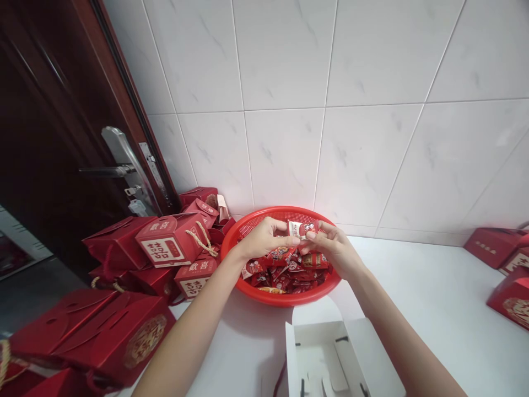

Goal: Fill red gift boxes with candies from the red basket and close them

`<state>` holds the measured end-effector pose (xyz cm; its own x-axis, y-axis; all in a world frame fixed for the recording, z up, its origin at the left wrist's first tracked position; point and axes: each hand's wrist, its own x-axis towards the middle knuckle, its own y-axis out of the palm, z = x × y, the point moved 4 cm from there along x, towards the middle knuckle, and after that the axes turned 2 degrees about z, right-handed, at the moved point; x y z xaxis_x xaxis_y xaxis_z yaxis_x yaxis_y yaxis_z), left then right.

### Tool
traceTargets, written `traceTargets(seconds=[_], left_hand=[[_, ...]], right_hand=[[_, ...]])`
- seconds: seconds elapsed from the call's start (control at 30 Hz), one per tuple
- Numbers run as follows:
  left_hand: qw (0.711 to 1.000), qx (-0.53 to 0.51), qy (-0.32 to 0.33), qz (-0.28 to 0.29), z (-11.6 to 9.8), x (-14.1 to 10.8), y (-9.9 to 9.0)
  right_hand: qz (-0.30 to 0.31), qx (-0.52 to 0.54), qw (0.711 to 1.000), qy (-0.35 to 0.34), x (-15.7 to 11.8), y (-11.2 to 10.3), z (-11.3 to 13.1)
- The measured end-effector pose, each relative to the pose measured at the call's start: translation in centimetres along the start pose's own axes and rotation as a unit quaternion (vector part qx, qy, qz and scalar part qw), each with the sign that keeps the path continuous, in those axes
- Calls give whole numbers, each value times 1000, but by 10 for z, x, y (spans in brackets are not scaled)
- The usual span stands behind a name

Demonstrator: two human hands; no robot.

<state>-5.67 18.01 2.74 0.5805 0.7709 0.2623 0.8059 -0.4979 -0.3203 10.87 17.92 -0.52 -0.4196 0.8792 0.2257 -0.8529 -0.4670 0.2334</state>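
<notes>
An open box with a white interior (pixel 291 355) sits nearest, at five o'clock on the white tabletop (pixel 425 298), its flaps spread. At eight to nine o'clock, red gift boxes (pixel 165 245) are piled together, some with rope handles. Beyond the open box, a red plastic basket (pixel 281 300) holds many small wrapped snacks (pixel 287 275). Over it, the left hand (pixel 261 238) and right hand (pixel 338 251) hold a red-and-white snack packet (pixel 303 229) between them, the left fingers closed on its nine o'clock end, the right fingers on its three o'clock end. More red gift boxes (pixel 494 247) stand between three and four o'clock. A dark wooden door (pixel 41 110) is at ten o'clock, a tiled wall (pixel 285 60) at twelve.
</notes>
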Motion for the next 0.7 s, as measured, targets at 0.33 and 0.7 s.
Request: traceTargets(seconds=[0.33, 0.7], left_hand=[[1000, -1, 14, 18, 0, 0, -1], [1000, 4, 5, 26, 1, -1, 0]], right_hand=[[22, -7, 1000, -7, -2, 3, 2], [30, -19, 999, -4, -2, 3, 2]])
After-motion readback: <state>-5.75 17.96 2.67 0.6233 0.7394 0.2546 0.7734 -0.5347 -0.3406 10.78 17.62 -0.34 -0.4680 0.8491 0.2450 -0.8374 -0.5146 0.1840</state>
